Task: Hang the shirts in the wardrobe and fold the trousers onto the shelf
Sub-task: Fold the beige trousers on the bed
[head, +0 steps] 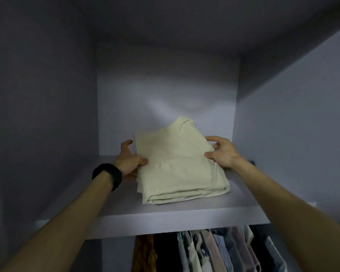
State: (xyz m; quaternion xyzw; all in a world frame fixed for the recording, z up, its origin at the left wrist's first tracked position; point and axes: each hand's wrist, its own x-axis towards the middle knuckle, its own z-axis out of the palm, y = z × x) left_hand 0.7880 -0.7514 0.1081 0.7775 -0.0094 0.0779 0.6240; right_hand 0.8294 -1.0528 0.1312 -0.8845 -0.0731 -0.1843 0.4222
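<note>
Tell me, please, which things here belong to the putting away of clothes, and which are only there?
Belong to the job:
folded trousers, lying on the shelf
left hand and right hand, each gripping one side of them
hanging clothes under the shelf, probably the shirts already hung

Only there:
black wristband on the left wrist
wardrobe back wall

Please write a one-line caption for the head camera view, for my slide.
The left hand and the right hand hold folded cream trousers on the wardrobe shelf, above hanging clothes.
</note>
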